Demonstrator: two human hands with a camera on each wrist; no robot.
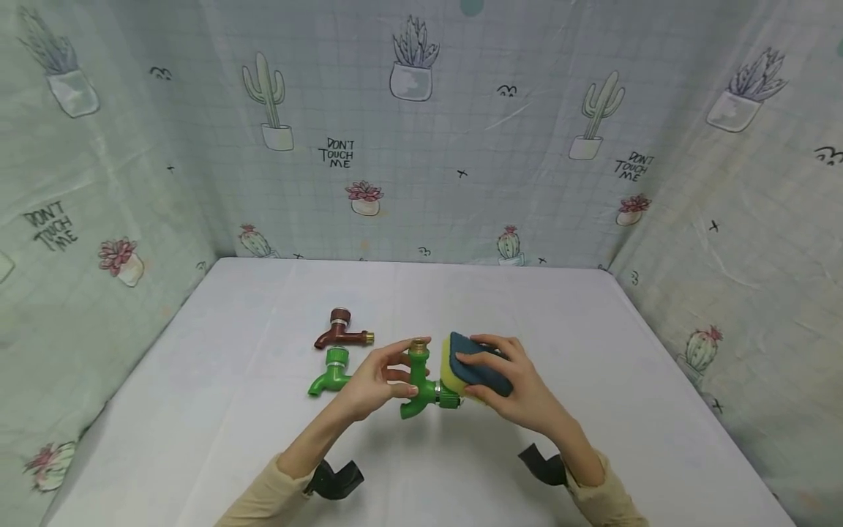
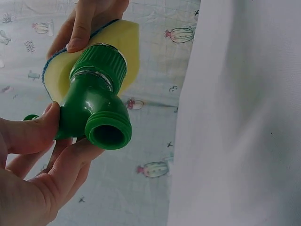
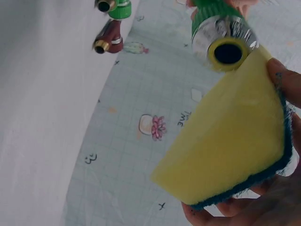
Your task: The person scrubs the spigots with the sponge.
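My left hand [image 1: 377, 377] grips a green tap [image 1: 421, 380] by its body, holding it up over the table. In the head view the brass threaded end points up and the ribbed knob faces right; the left wrist view shows the open spout mouth. My right hand [image 1: 520, 380] holds a sponge [image 1: 481, 366] with a dark blue scouring side and a yellow foam side. The yellow foam [image 3: 230, 136] faces the tap, with its edge right at the knob's silver end [image 3: 225, 40]. From the left wrist, the sponge [image 2: 129, 56] shows behind the knob.
A brown tap [image 1: 341, 333] lies on the white table [image 1: 527, 307] at the back left. In front of it lies a second green tap [image 1: 332, 373], partly behind my left hand. Cactus-printed cloth [image 1: 461, 132] hangs behind and at both sides of the table.
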